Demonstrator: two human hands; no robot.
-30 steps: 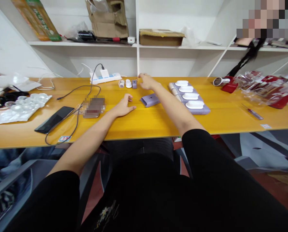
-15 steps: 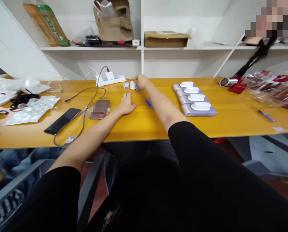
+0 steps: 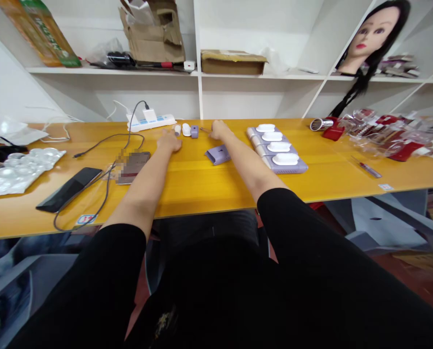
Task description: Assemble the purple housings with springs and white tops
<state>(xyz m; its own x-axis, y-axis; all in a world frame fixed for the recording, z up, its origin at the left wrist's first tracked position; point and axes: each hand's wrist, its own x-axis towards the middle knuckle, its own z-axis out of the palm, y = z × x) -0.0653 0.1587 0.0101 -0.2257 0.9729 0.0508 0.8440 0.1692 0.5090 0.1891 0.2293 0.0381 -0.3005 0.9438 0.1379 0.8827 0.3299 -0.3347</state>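
Observation:
My left hand (image 3: 169,140) is over the back of the table with its thumb apart from the fingers, beside a small white cylinder (image 3: 177,130). To the right of that stand a white oval piece (image 3: 186,130) and a small purple block (image 3: 194,131). My right hand (image 3: 221,130) has its fingers closed, and a thin dark piece (image 3: 204,130) shows at the fingertips, too small to name. A purple hollow casing (image 3: 218,154) lies below this hand, partly behind the forearm. Several purple units (image 3: 292,168) with white oval tops (image 3: 285,159) are lined up to the right.
On the left are a power strip (image 3: 151,122), a grey cable (image 3: 109,186), two phones (image 3: 69,189) and bubble-like packaging (image 3: 20,169). Clear-wrapped red items (image 3: 403,150) and a screwdriver (image 3: 369,169) lie at the right. Shelves (image 3: 198,75) rise behind the table.
The view has turned right. My left hand has reached farther back, to the white cylinder. My right hand has come away from the small purple block, which now stands by the white oval piece.

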